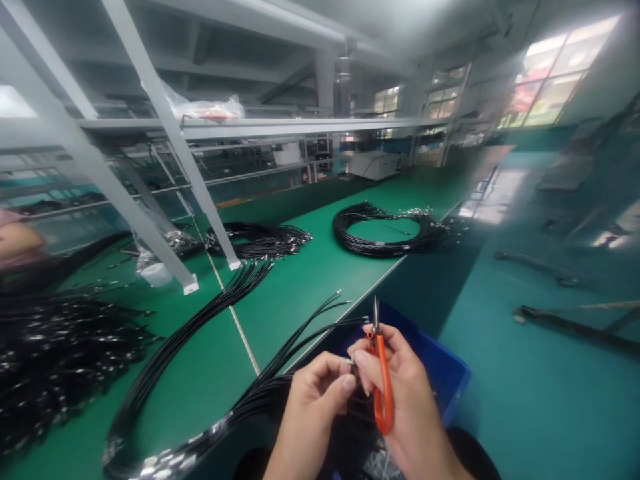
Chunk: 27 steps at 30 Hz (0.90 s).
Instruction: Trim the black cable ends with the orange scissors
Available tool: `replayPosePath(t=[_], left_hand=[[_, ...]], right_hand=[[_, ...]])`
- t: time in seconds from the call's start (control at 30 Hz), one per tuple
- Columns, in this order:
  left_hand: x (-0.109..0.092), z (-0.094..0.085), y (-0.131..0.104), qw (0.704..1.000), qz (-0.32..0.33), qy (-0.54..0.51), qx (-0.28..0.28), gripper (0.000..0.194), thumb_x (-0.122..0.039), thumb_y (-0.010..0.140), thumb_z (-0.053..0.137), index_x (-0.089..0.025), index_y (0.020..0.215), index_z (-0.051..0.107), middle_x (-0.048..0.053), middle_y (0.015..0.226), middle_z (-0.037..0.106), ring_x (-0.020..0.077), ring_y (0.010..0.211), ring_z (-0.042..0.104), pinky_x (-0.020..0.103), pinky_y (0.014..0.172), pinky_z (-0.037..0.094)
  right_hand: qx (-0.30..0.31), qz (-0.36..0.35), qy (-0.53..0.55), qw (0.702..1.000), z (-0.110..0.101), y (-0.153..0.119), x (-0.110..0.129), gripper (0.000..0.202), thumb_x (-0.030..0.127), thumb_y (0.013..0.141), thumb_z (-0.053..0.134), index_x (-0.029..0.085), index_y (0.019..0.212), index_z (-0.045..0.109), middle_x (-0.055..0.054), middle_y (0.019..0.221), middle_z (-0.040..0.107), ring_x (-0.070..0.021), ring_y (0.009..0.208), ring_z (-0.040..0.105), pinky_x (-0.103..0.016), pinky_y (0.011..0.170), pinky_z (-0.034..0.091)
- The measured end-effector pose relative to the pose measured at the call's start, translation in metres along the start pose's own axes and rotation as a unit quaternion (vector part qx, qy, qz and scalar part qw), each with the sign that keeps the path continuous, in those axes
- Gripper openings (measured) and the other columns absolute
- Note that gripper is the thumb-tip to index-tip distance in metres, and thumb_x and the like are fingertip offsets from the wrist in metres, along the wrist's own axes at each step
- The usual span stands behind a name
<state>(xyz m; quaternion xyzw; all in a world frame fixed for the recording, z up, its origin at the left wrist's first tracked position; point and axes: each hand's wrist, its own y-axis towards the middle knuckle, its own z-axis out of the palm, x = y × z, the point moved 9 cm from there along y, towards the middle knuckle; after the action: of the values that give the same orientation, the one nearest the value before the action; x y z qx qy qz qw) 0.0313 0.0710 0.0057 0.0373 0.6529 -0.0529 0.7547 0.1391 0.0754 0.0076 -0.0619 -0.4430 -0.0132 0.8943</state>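
Note:
My left hand is closed, thumb against forefinger, pinching what looks like a black cable end with a small silvery tip. My right hand is wrapped around scissors with orange-red handles and their pointed blades up. Its thumb and forefinger also pinch at the same small spot, almost touching my left fingertips; the fingers hide most of what is there. Beside my left hand, a bundle of black cables curves across the green bench top, its loose ends reaching toward my hands.
A blue bin stands below my hands at the bench edge. Coiled black cables lie farther along the green bench. More cables are heaped at left. Slanting white posts hold up a shelf. A person's arm shows at far left.

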Motion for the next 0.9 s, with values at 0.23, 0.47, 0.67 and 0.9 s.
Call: replayPosePath(t=[0.23,0.47,0.67,0.9], left_hand=[[-0.001,-0.007,-0.001,0.998,-0.02,-0.034,-0.055,0.016,-0.028,0.072,0.067,-0.014,0.068,0.06,-0.002,0.061,0.053,0.0075,0.05,0.039,0.018,0.048,0.032],[0.005,-0.005,0.004,0.998,-0.019,-0.026,-0.046,0.021,-0.031,0.068,0.07,-0.013,0.067,0.059,-0.003,0.058,0.05,0.0072,0.048,0.038,0.018,0.045,0.031],[0.003,0.001,0.001,0.999,-0.022,-0.008,-0.022,0.021,-0.031,0.07,0.069,-0.012,0.068,0.06,-0.001,0.059,0.054,0.0073,0.05,0.041,0.018,0.048,0.033],[0.0,-0.016,0.0,0.996,0.013,-0.03,-0.086,0.012,-0.025,0.075,0.066,-0.015,0.07,0.06,-0.003,0.063,0.055,0.0072,0.052,0.043,0.018,0.052,0.037]], right_hand=[[-0.05,-0.066,-0.083,0.993,-0.019,-0.003,0.006,0.034,0.021,0.068,0.074,0.022,0.095,0.053,0.004,0.068,0.061,-0.0104,0.056,0.052,-0.018,0.049,0.041],[-0.029,-0.177,-0.242,0.954,-0.013,-0.008,0.025,0.026,0.019,0.072,0.067,0.025,0.096,0.058,-0.004,0.092,0.068,-0.0203,0.083,0.062,-0.026,0.064,0.05],[-0.046,-0.29,-0.38,0.877,-0.008,-0.016,0.034,0.035,0.008,0.067,0.066,0.028,0.095,0.063,0.0,0.084,0.07,-0.0184,0.067,0.065,-0.025,0.059,0.051],[-0.09,-0.317,-0.385,0.862,-0.015,-0.026,0.036,0.031,0.011,0.065,0.068,0.029,0.091,0.068,-0.002,0.082,0.071,-0.0203,0.065,0.064,-0.028,0.061,0.051]])
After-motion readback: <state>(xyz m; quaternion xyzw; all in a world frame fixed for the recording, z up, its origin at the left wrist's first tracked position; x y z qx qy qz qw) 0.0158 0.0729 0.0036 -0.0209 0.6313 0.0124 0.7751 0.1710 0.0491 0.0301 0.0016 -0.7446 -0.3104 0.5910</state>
